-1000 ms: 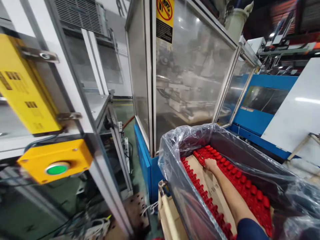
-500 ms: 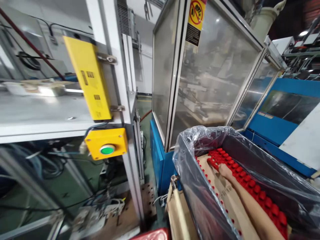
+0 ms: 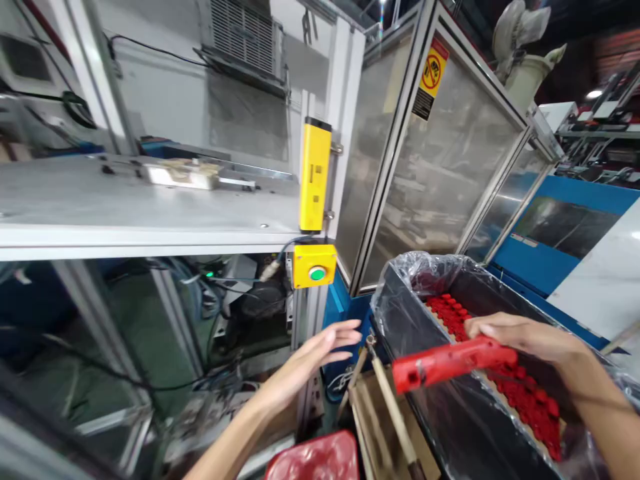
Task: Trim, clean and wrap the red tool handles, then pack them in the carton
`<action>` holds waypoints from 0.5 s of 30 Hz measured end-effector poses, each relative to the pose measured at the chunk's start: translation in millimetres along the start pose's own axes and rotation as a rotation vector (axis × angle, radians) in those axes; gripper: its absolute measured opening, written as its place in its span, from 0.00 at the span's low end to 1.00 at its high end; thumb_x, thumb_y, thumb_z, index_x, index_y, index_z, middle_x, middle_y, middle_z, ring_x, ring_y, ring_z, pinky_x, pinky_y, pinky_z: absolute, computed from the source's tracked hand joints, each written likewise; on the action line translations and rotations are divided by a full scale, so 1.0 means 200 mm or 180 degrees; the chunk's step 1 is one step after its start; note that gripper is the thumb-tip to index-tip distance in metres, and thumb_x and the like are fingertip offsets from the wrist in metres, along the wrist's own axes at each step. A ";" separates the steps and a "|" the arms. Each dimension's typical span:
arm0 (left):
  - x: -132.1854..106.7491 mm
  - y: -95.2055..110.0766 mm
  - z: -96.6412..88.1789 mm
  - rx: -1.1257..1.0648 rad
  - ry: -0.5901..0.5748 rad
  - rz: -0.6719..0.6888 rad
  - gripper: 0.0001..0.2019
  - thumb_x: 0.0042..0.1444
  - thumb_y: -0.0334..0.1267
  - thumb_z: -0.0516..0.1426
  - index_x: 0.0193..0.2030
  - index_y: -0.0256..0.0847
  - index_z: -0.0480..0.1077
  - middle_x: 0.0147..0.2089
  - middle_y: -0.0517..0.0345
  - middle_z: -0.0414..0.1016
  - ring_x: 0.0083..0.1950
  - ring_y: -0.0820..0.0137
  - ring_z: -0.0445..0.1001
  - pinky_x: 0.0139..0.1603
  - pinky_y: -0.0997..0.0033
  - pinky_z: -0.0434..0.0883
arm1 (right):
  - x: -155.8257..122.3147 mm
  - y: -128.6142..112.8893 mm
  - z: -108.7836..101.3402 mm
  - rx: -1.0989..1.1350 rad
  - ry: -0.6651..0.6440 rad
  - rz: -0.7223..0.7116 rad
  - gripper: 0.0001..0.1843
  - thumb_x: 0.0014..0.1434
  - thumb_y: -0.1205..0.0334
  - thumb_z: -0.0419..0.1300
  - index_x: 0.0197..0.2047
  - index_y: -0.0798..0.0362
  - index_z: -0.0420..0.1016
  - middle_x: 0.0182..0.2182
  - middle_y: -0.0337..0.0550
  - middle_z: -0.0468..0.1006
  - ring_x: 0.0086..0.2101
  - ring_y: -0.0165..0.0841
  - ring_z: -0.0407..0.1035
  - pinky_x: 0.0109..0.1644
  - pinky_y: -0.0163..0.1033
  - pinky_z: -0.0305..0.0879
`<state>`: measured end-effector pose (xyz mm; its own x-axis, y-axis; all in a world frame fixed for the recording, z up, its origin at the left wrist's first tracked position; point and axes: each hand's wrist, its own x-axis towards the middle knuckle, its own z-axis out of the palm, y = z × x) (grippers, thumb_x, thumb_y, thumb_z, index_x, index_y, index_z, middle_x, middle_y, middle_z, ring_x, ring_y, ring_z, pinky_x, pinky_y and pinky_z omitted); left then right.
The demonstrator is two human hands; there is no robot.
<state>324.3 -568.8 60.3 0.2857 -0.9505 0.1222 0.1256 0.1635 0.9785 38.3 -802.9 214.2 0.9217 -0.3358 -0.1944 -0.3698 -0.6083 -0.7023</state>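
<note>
**Right hand [image 3: 510,332] holds a red plastic part [image 3: 450,365] by the bin**

From where I sit, I see the red plastic part up in the air. It is long, and it sits partly over the near side of the black bin [image 3: 425,347]. One end points left, and the other end is in the right hand. The right fingers are bent around that end, and some of them I cannot see well.

The left hand [image 3: 325,347] is apart from the part, to its left. Its fingers are long and almost straight, a bit spread, and I see them holding nothing.

In the bin, I see more red parts [image 3: 533,400], set close together in a row. A clear plastic bag [image 3: 433,272] lines the bin and folds over its rim. Just beside the bin is a cardboard box [image 3: 380,417], with a pale pole [image 3: 393,393] in front of it. A shiny red tray [image 3: 315,460] shows at the bottom edge.

Farther out, I see a yellow box [image 3: 301,268] with a green button [image 3: 317,273], under a tall yellow bar [image 3: 313,200]. To their left is a gray metal table [image 3: 150,213]. Behind the bin stand see-through panels [image 3: 450,160] and a blue machine [image 3: 580,213].
</note>
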 end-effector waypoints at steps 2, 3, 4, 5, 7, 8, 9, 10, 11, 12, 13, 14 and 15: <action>-0.02 0.07 0.04 -0.0563 -0.0807 -0.0279 0.31 0.60 0.62 0.53 0.57 0.39 0.73 0.55 0.43 0.77 0.57 0.56 0.74 0.58 0.55 0.70 | 0.15 -0.26 0.19 0.0016 -0.0820 -0.0500 0.31 0.62 0.32 0.49 0.31 0.53 0.72 0.29 0.39 0.69 0.31 0.31 0.64 0.39 0.38 0.63; -0.06 0.09 0.06 -0.0749 -0.1142 -0.0432 0.31 0.59 0.62 0.54 0.57 0.38 0.74 0.53 0.43 0.78 0.54 0.58 0.76 0.55 0.58 0.72 | 0.23 -0.37 0.29 -0.0015 -0.0993 -0.0641 0.32 0.62 0.31 0.48 0.30 0.53 0.71 0.28 0.37 0.68 0.30 0.30 0.63 0.39 0.37 0.63; -0.11 0.09 0.06 -0.0902 -0.1398 -0.0562 0.31 0.58 0.62 0.55 0.56 0.38 0.74 0.51 0.44 0.79 0.49 0.60 0.78 0.51 0.60 0.74 | 0.30 -0.45 0.38 -0.0101 -0.1082 -0.0806 0.33 0.62 0.31 0.47 0.30 0.53 0.70 0.28 0.37 0.68 0.30 0.30 0.63 0.40 0.38 0.63; -0.17 0.09 0.06 -0.1087 -0.1499 -0.0642 0.30 0.58 0.61 0.57 0.55 0.38 0.75 0.47 0.45 0.81 0.43 0.63 0.80 0.46 0.63 0.75 | 0.36 -0.52 0.47 -0.0206 -0.1000 -0.0939 0.33 0.63 0.31 0.45 0.30 0.53 0.71 0.29 0.38 0.69 0.31 0.31 0.64 0.41 0.38 0.64; -0.29 0.06 0.02 -0.1493 -0.1210 -0.0527 0.26 0.55 0.58 0.61 0.50 0.39 0.77 0.38 0.51 0.81 0.29 0.71 0.78 0.34 0.72 0.74 | 0.43 -0.60 0.63 -0.0395 -0.0187 -0.1059 0.31 0.67 0.35 0.42 0.38 0.52 0.74 0.35 0.41 0.74 0.37 0.34 0.69 0.47 0.40 0.66; -0.34 0.04 -0.02 -0.1710 -0.0943 -0.0382 0.24 0.55 0.56 0.62 0.48 0.38 0.77 0.35 0.54 0.81 0.26 0.73 0.76 0.30 0.75 0.73 | 0.45 -0.61 0.72 -0.0434 0.0496 -0.1041 0.29 0.68 0.38 0.42 0.44 0.50 0.74 0.39 0.43 0.76 0.42 0.36 0.71 0.51 0.42 0.66; -0.39 0.03 -0.06 -0.1905 -0.0659 -0.0199 0.22 0.54 0.55 0.63 0.47 0.38 0.78 0.33 0.55 0.80 0.25 0.74 0.75 0.28 0.77 0.72 | 0.45 -0.62 0.80 -0.0415 0.1246 -0.0967 0.27 0.69 0.40 0.43 0.51 0.49 0.73 0.44 0.44 0.77 0.46 0.38 0.71 0.54 0.43 0.65; -0.43 0.03 -0.11 -0.2081 -0.0420 -0.0018 0.22 0.55 0.54 0.63 0.47 0.38 0.78 0.33 0.54 0.80 0.27 0.74 0.76 0.30 0.76 0.73 | 0.44 -0.62 0.90 -0.0365 0.1963 -0.0857 0.25 0.69 0.42 0.44 0.56 0.48 0.70 0.47 0.45 0.78 0.49 0.39 0.71 0.56 0.44 0.65; -0.47 0.03 -0.15 -0.2229 -0.0243 0.0145 0.22 0.56 0.52 0.63 0.49 0.37 0.78 0.35 0.53 0.80 0.31 0.71 0.78 0.34 0.74 0.75 | 0.43 -0.61 1.00 -0.0304 0.2471 -0.0773 0.25 0.69 0.43 0.45 0.58 0.48 0.69 0.48 0.46 0.78 0.50 0.39 0.72 0.56 0.44 0.67; -0.50 0.04 -0.20 -0.2359 -0.0107 0.0296 0.22 0.56 0.51 0.63 0.51 0.36 0.78 0.36 0.51 0.81 0.36 0.69 0.80 0.41 0.71 0.76 | 0.43 -0.60 1.11 -0.0262 0.2704 -0.0731 0.24 0.69 0.44 0.46 0.57 0.48 0.71 0.46 0.46 0.80 0.46 0.39 0.75 0.53 0.42 0.69; -0.53 0.05 -0.24 -0.2488 -0.0011 0.0428 0.22 0.57 0.51 0.63 0.52 0.36 0.77 0.37 0.50 0.81 0.41 0.66 0.80 0.48 0.68 0.75 | 0.43 -0.59 1.23 -0.0259 0.2726 -0.0700 0.23 0.68 0.44 0.49 0.55 0.48 0.74 0.43 0.45 0.82 0.42 0.39 0.78 0.48 0.39 0.72; -0.55 0.07 -0.28 -0.2609 0.0043 0.0550 0.22 0.58 0.50 0.62 0.53 0.37 0.77 0.37 0.50 0.82 0.47 0.64 0.79 0.53 0.64 0.74 | 0.43 -0.59 1.35 -0.0240 0.2600 -0.0750 0.20 0.67 0.45 0.51 0.51 0.47 0.76 0.41 0.44 0.83 0.38 0.38 0.79 0.42 0.36 0.74; -0.58 0.08 -0.31 -0.2714 0.0069 0.0650 0.21 0.58 0.49 0.62 0.53 0.38 0.77 0.38 0.50 0.82 0.51 0.62 0.78 0.57 0.61 0.72 | 0.44 -0.59 1.46 -0.0211 0.2462 -0.0845 0.18 0.66 0.47 0.54 0.50 0.45 0.77 0.40 0.43 0.84 0.37 0.37 0.80 0.38 0.33 0.75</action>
<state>353.0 -439.1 52.0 0.3972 -0.8772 0.2697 0.7349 0.4800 0.4790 197.5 -550.3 79.3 0.6469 -0.5610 0.5166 -0.1793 -0.7703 -0.6120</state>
